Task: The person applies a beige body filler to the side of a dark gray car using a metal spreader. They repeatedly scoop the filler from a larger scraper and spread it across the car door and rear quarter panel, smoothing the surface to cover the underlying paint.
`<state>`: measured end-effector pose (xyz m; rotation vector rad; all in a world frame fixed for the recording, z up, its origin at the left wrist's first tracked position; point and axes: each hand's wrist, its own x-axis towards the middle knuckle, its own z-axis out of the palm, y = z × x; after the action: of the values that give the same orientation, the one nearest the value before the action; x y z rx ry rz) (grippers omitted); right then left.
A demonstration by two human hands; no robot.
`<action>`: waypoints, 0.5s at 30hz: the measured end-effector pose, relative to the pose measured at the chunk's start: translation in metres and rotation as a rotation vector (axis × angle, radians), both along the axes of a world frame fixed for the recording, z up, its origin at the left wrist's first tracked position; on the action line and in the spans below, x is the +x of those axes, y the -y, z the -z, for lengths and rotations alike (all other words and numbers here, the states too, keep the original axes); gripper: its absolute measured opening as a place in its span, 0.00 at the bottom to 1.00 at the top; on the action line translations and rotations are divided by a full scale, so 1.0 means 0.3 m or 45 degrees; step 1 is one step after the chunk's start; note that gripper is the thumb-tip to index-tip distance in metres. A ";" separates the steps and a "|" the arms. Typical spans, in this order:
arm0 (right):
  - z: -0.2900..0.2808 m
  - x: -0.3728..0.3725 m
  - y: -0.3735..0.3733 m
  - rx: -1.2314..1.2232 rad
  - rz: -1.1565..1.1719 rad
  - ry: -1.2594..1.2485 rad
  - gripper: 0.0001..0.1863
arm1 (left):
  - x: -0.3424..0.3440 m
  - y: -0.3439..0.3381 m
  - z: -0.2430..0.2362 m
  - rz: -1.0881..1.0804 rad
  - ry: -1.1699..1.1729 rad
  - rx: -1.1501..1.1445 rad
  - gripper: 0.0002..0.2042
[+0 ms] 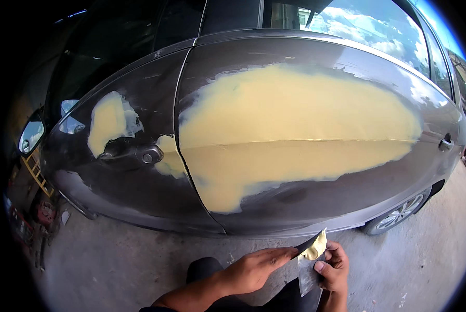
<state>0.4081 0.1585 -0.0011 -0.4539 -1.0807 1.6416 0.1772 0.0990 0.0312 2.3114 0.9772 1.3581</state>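
Note:
My left hand [257, 268] presses its fingers along a thin dark putty spreader [307, 244], which slants up to the right. My right hand [335, 269] grips a flat greyish scraper plate [307, 278] with the thumb on its face. A creamy yellow lump of body filler [316, 247] sits between the spreader and the plate, touching both. Beyond my hands stands the side of a dark brown car. A large smooth coat of yellow filler [295, 114] covers much of one door, and a smaller yellow patch [106, 122] lies on the neighbouring door above its handle recess.
The door seam [180, 130] runs between the two panels. A lock cylinder [150, 155] and a door handle [445, 143] stick out. A wheel [399, 213] stands at the right on the concrete floor [139, 255]. A yellow ladder-like frame [36, 171] is at far left.

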 end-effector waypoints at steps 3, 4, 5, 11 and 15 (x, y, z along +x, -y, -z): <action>-0.061 -0.025 -0.005 0.005 0.096 -0.113 0.32 | -0.065 0.029 0.073 -0.024 -0.124 -0.214 0.25; -0.071 -0.016 -0.014 0.125 0.162 -0.039 0.31 | -0.088 0.036 0.105 -0.013 -0.168 -0.328 0.23; -0.072 -0.006 -0.031 0.245 0.225 0.020 0.31 | -0.119 0.041 0.135 0.004 0.048 -0.480 0.22; -0.228 -0.083 -0.011 1.083 -0.381 0.435 0.24 | -0.170 0.025 0.230 0.428 1.031 -1.016 0.18; -0.252 -0.101 -0.033 1.172 -0.402 0.780 0.26 | -0.204 0.052 0.215 0.407 1.039 -0.990 0.18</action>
<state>0.3778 0.1685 0.0745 -0.1578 -2.2953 1.0771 0.1160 0.0833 -0.0333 1.1169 0.6426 1.2787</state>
